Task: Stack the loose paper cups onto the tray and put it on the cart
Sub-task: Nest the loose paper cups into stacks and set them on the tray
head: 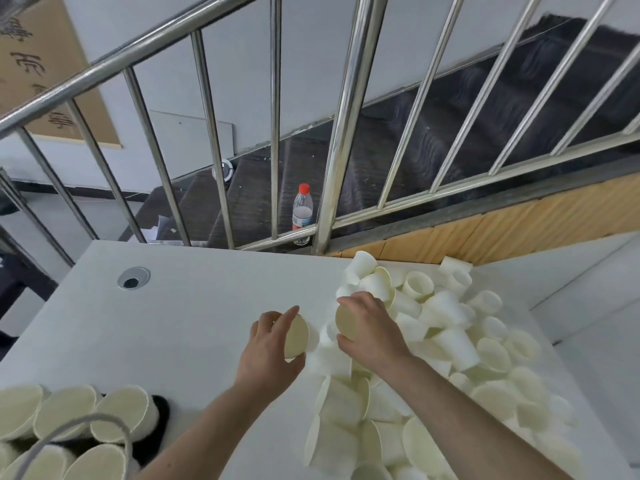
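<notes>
A big heap of loose white paper cups (pixel 446 323) covers the right side of the white table (pixel 173 323). My left hand (pixel 268 351) grips one paper cup (pixel 297 336) on its side, mouth towards me, just left of the heap. My right hand (pixel 372 332) grips another cup (pixel 347 322) at the heap's left edge, its mouth also facing me. The two cups are a short gap apart. At the bottom left, stacked cups (pixel 65 414) lie on a black tray (pixel 161 410), which is mostly hidden under them.
A steel stair railing (pixel 337 140) runs along the table's far edge, with dark stairs behind it. A water bottle with a red cap (pixel 302 213) stands beyond the rail. A round cable hole (pixel 133 278) sits in the table's far left. A white cord (pixel 69 424) arcs over the stacks.
</notes>
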